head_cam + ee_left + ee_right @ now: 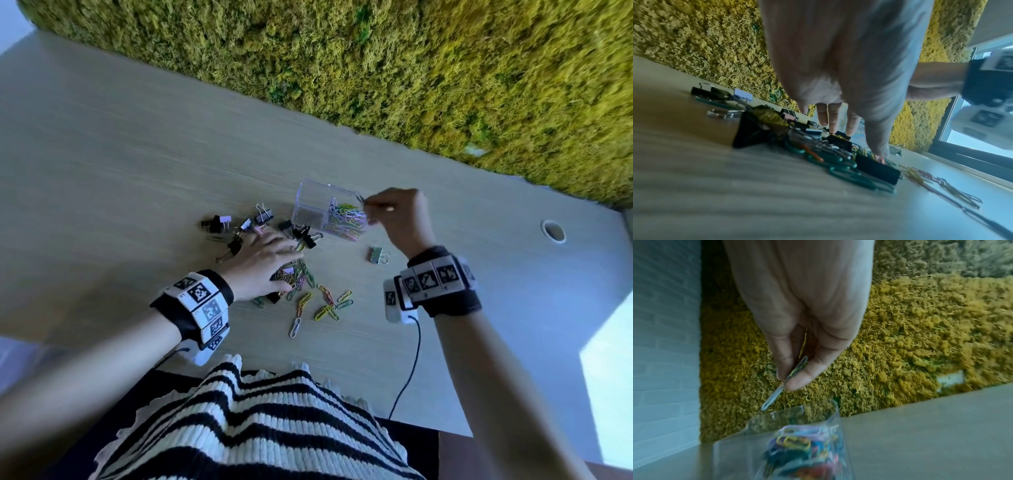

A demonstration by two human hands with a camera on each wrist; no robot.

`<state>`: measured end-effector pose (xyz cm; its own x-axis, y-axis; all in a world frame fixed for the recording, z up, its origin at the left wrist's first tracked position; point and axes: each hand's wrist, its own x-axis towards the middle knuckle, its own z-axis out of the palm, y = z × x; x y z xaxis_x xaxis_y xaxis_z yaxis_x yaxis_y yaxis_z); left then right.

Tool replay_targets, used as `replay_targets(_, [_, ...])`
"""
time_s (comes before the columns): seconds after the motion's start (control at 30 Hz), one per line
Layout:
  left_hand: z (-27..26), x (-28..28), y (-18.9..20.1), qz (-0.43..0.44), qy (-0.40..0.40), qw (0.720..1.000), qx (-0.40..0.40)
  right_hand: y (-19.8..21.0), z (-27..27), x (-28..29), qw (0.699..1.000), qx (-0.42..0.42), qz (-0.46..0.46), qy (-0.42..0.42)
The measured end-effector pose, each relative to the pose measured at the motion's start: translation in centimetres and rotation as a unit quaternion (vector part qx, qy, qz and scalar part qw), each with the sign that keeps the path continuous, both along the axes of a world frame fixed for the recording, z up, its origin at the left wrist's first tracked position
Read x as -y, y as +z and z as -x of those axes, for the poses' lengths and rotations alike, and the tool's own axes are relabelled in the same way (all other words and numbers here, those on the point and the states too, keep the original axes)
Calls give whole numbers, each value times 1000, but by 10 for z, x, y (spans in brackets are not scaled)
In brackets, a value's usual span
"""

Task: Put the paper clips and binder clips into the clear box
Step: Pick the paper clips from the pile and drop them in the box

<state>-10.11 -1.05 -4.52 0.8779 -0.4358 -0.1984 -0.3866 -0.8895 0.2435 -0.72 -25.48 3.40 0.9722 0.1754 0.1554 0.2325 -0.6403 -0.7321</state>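
Note:
A clear box (322,209) stands on the desk, its right part filled with coloured paper clips (346,219). My right hand (394,212) hovers just right of and above its rim and pinches a few paper clips (789,378) between thumb and fingers over the clear box (756,434). My left hand (270,260) lies with fingers spread over a pile of coloured paper clips (301,277) and black binder clips (263,217). In the left wrist view its fingertips (877,154) touch the heap of paper clips (842,168) and a binder clip (877,170).
A silver binder clip (379,255) lies alone right of the pile. Loose paper clips (325,306) are scattered toward me. A round cable hole (552,231) sits at far right. A moss wall (411,68) runs behind the desk. A black cable (411,370) trails from my right wrist.

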Motion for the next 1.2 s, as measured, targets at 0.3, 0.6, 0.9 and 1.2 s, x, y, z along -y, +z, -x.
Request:
replay_targets(0.3, [6,5,-2,-74,-71,995,-19,-19,-17,-18,980,99,145,89])
replay_targets(0.6, [7,13,-4,-78,-93,993,-13,-17,-4,0,981,127,129,66])
replay_targets(0.9, [7,16,-1,-44,-133,990,-13,-34,40,-2,978,137,119,98])
replay_targets(1.2, [-4,-63,10,71,102,986,110,-63,79,-54,933,-5,240,268])
